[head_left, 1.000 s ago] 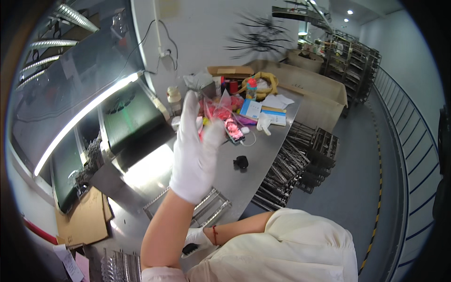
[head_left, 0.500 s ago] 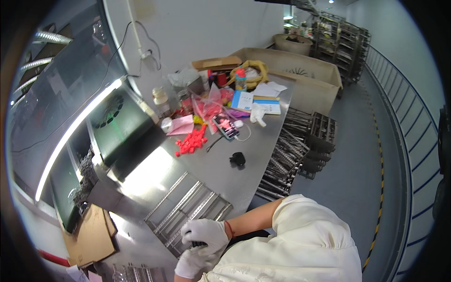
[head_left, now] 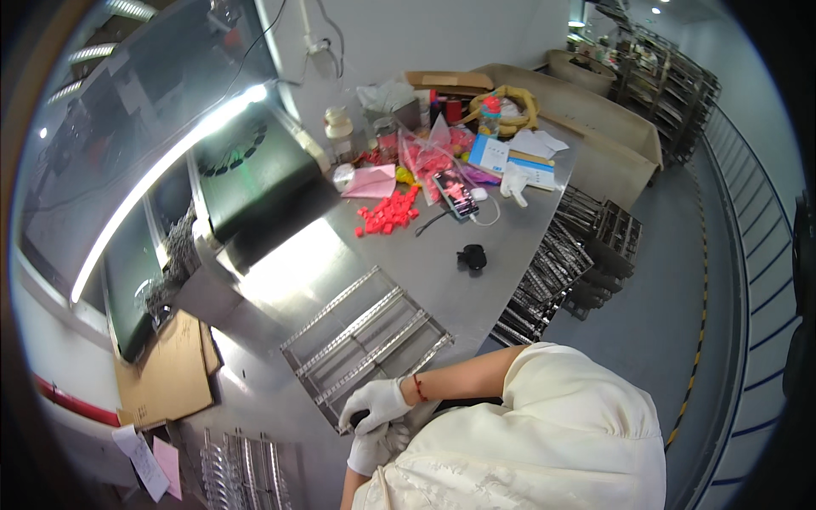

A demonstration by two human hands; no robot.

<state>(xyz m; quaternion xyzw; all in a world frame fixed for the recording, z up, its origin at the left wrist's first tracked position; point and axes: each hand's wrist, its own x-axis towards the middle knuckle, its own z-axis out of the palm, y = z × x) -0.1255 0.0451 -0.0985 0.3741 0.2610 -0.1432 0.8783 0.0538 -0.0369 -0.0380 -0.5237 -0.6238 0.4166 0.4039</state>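
Note:
Both my hands wear white gloves and meet at the near corner of a metal frame rack [head_left: 358, 340] lying on the steel table. My right hand [head_left: 376, 403], with a red cord at the wrist, curls over a small black piece [head_left: 359, 419], mostly hidden by the glove. Just below, my left hand [head_left: 374, 450] is closed against the right one, its fingers partly covered. Whether it also grips the black piece cannot be made out. Farther up the table lies a separate small black object [head_left: 472, 257].
Red small pieces [head_left: 389, 212], a phone [head_left: 456, 195], boxes and bottles crowd the table's far end. A dark green conveyor belt [head_left: 263, 191] stands at left, above cardboard [head_left: 164, 378]. More metal racks [head_left: 242, 472] lie at lower left; others are stacked right of the table [head_left: 501, 293].
The view has shifted, so the table and its things sit farther right and higher. My hands remain together by the rack's near corner; the right fingers have turned downward over the black piece.

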